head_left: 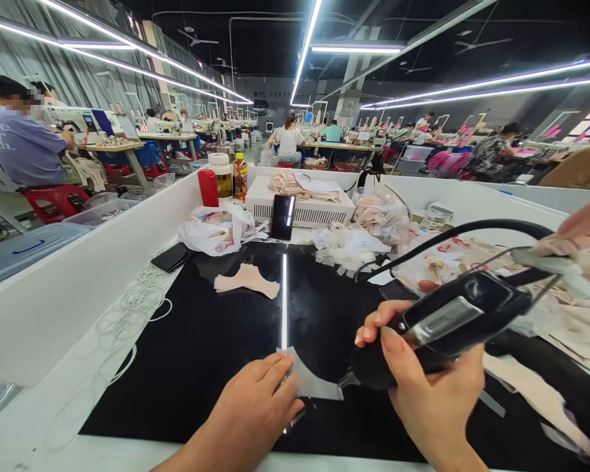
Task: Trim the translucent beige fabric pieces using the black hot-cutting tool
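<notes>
My left hand (255,406) lies on a translucent whitish curved fabric piece (317,381), its fingers stretched out and pressing it against the black mat (187,367). In my right hand (432,393) is a black corded hand tool (452,321), gripped round its body and tilted. Its narrow metal tip meets or nearly meets the right end of the fabric piece; whether they touch I cannot tell. Farther back on the mat rest beige cut fabric pieces (248,280), stacked. A thick black cable loops from the tool's upper end.
A white vented box (305,211) stands at the back, with a phone (282,217) leaning against it. Nearby are a white plastic bag (219,229), jars and a bottle. Fabric heaps (472,255) fill the right side. White cord coils (142,295) lie left. Low white walls (103,262) edge the table.
</notes>
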Available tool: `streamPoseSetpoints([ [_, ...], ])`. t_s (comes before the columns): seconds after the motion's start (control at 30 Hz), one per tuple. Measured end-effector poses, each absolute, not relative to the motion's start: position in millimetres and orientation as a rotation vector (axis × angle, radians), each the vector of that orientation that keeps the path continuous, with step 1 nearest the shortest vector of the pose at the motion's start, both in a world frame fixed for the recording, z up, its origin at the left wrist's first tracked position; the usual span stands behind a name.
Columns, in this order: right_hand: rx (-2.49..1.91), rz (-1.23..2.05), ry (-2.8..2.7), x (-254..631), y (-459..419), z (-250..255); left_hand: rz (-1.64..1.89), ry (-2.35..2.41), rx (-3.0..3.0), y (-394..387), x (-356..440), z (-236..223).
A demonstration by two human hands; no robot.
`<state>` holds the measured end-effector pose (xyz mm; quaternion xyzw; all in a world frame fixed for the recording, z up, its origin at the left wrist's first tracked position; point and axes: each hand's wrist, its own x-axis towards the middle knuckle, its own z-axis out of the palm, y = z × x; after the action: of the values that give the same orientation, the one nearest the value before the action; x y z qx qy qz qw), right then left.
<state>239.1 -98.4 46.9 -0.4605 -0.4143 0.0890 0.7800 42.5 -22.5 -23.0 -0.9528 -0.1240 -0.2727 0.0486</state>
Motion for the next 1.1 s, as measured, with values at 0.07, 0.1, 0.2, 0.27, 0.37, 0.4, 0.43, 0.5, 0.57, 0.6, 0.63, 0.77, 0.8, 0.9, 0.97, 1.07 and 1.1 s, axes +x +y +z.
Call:
streamPoseSetpoints([
  [0.07,-0.996,0.189,-0.892,239,-99,46,-0.835,-0.387,-2.904,-22,43,-21],
  [0.1,-0.997,0.186,-0.89,239,-100,46,-0.84,-0.389,-2.904,-21,43,-21],
  [0.2,-1.003,0.183,-0.888,238,-99,45,-0.856,-0.376,-2.901,-21,43,-19],
  [0.27,-1.011,0.18,-0.887,237,-99,46,-0.86,-0.37,-2.892,-21,43,-18],
  [0.37,-1.03,0.178,-0.882,236,-98,47,-0.854,-0.369,-2.883,-21,42,-18],
  [0.4,-1.035,0.18,-0.878,237,-99,47,-0.853,-0.373,-2.884,-21,42,-17],
  [0.43,-1.033,0.186,-0.879,238,-100,47,-0.855,-0.376,-2.887,-22,43,-17],
  [0.5,-1.02,0.199,-0.893,240,-104,46,-0.867,-0.382,-2.888,-22,43,-17],
  [0.57,-1.007,0.203,-0.916,241,-108,44,-0.874,-0.379,-2.886,-23,44,-17],
  [0.6,-1.006,0.207,-0.93,241,-109,43,-0.873,-0.38,-2.886,-23,44,-18],
  [0.63,-1.011,0.211,-0.939,241,-110,42,-0.87,-0.381,-2.888,-23,44,-19],
  [0.77,-1.042,0.212,-0.933,239,-111,41,-0.875,-0.39,-2.903,-23,43,-23],
  [0.8,-1.043,0.212,-0.929,238,-111,41,-0.867,-0.39,-2.911,-23,42,-24],
  [0.9,-1.037,0.234,-0.917,240,-111,44,-0.824,-0.397,-2.947,-23,41,-22],
  [0.97,-1.034,0.24,-0.904,241,-112,47,-0.818,-0.383,-2.974,-23,40,-18],
  [1.07,-1.045,0.237,-0.916,239,-113,53,-0.846,-0.346,-3.024,-24,39,-7],
  [1.1,-1.049,0.243,-0.926,237,-112,56,-0.863,-0.347,-3.047,-23,38,-3],
])
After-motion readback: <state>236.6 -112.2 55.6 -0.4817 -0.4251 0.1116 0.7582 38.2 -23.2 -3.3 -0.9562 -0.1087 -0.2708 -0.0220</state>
